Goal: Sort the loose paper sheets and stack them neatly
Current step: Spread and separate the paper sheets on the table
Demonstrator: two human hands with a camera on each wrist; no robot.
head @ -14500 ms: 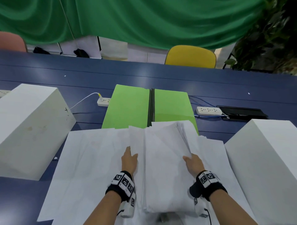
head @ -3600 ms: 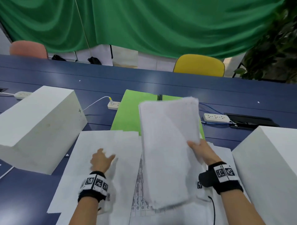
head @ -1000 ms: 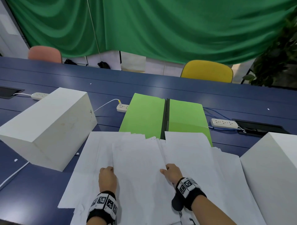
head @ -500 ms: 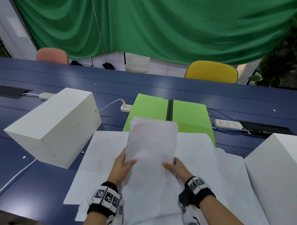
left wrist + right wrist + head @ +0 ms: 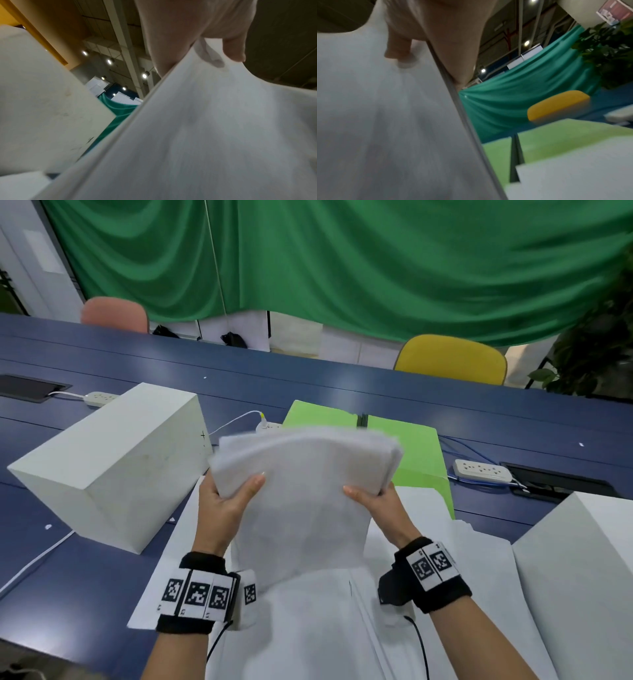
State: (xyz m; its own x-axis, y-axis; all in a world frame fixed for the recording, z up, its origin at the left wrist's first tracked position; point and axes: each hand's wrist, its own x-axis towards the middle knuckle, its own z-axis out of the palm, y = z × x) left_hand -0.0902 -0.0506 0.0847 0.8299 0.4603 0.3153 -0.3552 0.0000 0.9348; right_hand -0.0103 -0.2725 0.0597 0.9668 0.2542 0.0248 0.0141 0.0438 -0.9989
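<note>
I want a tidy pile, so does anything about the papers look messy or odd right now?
Yes. The held stack bows between both hands, its top edges fanned unevenly. Loose sheets still lie overlapping and askew on the table.

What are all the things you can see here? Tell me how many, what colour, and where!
paper stack: one, white, lifted above the table, held at both side edges
loose sheets: several, white, spread on the table below the hands
folder: one, light green, lying open behind the sheets
blocks: two, white, one on each side of the sheets
power strips: three, white, on the table
table: one, dark blue
chairs: two, one yellow and one pink, beyond the table
curtain: one, green, at the back
plant: one, dark green, far right
left hand: grips the stack's left edge
right hand: grips its right edge
</note>
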